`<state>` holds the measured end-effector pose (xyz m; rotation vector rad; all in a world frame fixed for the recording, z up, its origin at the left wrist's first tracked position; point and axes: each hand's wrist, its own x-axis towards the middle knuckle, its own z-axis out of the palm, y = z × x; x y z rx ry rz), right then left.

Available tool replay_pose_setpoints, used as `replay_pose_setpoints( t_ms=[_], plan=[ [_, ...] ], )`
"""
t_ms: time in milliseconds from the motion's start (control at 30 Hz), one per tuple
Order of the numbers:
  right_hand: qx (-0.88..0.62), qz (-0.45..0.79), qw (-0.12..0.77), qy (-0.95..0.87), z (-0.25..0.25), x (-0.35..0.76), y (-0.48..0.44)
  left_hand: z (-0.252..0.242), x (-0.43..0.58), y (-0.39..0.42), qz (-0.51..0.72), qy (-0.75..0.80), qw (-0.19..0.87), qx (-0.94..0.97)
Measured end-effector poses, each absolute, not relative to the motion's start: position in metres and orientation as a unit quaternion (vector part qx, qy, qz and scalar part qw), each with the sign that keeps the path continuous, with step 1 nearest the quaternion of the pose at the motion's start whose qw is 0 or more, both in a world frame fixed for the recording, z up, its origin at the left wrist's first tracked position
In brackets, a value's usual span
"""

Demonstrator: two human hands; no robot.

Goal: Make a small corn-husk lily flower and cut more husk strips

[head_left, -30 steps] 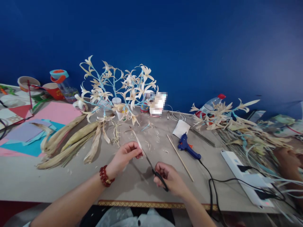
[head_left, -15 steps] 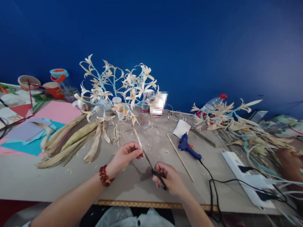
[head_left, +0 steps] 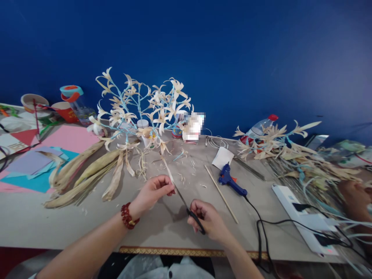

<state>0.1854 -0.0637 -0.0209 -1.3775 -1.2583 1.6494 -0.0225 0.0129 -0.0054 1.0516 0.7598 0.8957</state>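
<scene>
Between thumb and fingers, my left hand (head_left: 158,190) pinches a narrow pale strip of dried husk (head_left: 167,169) that points up and away from me. My right hand (head_left: 207,219) is closed around the black handles of a pair of scissors (head_left: 197,221). Their blades run up and left to the strip, right by my left fingertips. Whether the blades are parted is too fine to make out. Both hands are just above the table, in front of its middle. Several dried husks (head_left: 97,166) lie to the left of my left hand.
Behind my hands stand husk flowers on blue stems (head_left: 139,102). To the right lie a wooden stick (head_left: 221,193), a blue glue gun (head_left: 232,181) and a white power strip (head_left: 302,221) with cables. Coloured paper (head_left: 31,162) is on the left. Another person's hand (head_left: 354,195) is at the far right.
The view has shifted very slightly. Both hands, the strip and the scissors keep almost the same position.
</scene>
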Motion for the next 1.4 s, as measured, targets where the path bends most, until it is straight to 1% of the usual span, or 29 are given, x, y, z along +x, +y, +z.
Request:
replay_pose_setpoints(
  t_ms=[333, 600, 733, 833, 1033, 1267, 1400],
  plan=[
    [-0.532, 0.617, 0.292, -0.501, -0.019, 0.194, -0.062, -0.006, -0.024, 0.014, 0.388, 0.340, 0.709, 0.480],
    [-0.536, 0.621, 0.264, -0.508, -0.006, 0.202, -0.054, -0.002, -0.026, 0.015, 0.365, 0.331, 0.712, 0.500],
    [-0.544, 0.604, 0.264, -0.519, -0.007, 0.210, -0.050, -0.001, -0.026, 0.014, 0.364, 0.323, 0.715, 0.503],
    [-0.538, 0.590, 0.301, -0.521, -0.007, 0.210, -0.048, 0.000, -0.025, 0.014, 0.369, 0.327, 0.718, 0.491],
    [-0.489, 0.561, 0.430, -0.512, -0.001, 0.179, -0.036, -0.004, -0.021, 0.010, 0.373, 0.332, 0.753, 0.428],
    [-0.492, 0.545, 0.508, -0.450, -0.011, 0.145, -0.024, -0.009, -0.017, 0.005, 0.387, 0.333, 0.742, 0.434],
    [-0.480, 0.553, 0.534, -0.423, -0.013, 0.144, -0.025, -0.011, -0.015, 0.003, 0.398, 0.333, 0.735, 0.437]
  ],
)
